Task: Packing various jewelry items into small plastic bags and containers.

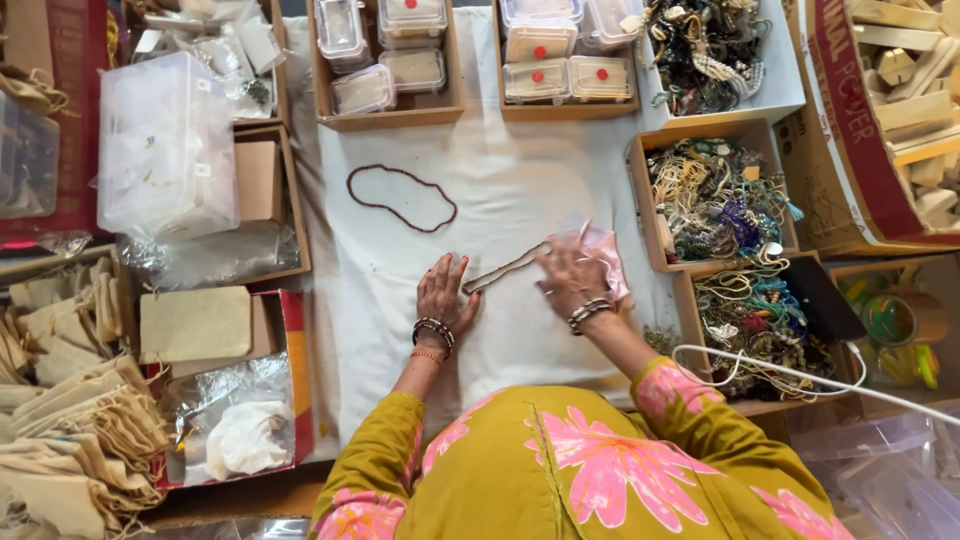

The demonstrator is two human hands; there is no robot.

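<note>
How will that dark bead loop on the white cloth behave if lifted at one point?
The bead loop is probably floppy: it lies in an uneven, wavy outline on the cloth, so it would likely drape and collapse into a hanging strand. Its beads look small, so it is likely light. Pushed, it would probably bunch rather than slide whole.

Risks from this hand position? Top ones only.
1. The right hand presses the pink cloth over one end of the pale bead strand; a hard rub might snap or stretch it.
2. The left hand pins the other end only lightly, so the strand may slide on the white sheet.
3. The white cable lies by the right forearm and could snag, tugging the box of tangled necklaces.
</note>
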